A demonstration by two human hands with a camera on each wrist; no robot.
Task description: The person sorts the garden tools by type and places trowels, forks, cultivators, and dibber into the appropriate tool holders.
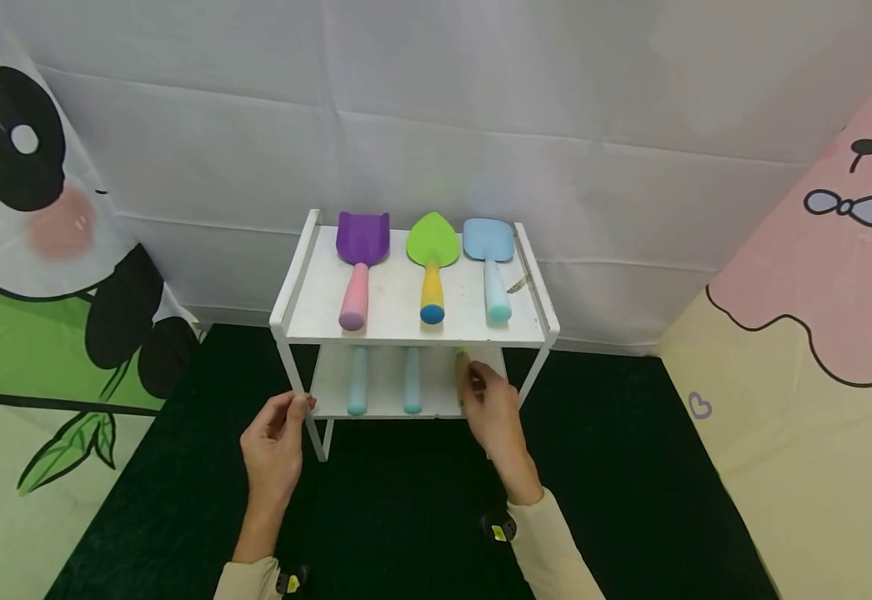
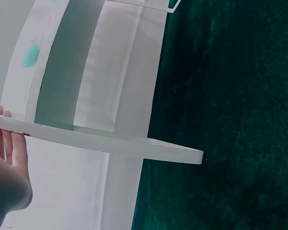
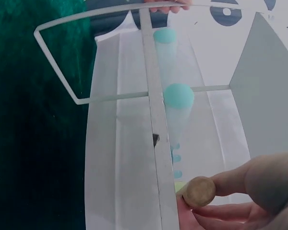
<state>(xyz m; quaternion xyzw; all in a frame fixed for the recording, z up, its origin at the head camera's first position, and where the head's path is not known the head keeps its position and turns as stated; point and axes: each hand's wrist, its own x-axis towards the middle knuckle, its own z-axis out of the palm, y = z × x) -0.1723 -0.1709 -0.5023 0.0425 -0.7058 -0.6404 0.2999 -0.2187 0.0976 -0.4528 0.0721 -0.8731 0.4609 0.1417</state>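
My left hand grips the left front leg of a small white two-tier shelf, at the height of its lower board. In the left wrist view the left hand's fingers wrap behind the white bar. With thumb and fingers my right hand pinches a wooden handle at the right of the lower board. A bit of light green shows beyond that handle; its far end is hidden under the upper board. Left of it lie two light blue handles, their heads also hidden.
On the upper board lie a purple toy shovel with a pink handle, a green trowel with a yellow handle and a light blue shovel. Dark green carpet covers the floor. A white cloth wall stands behind.
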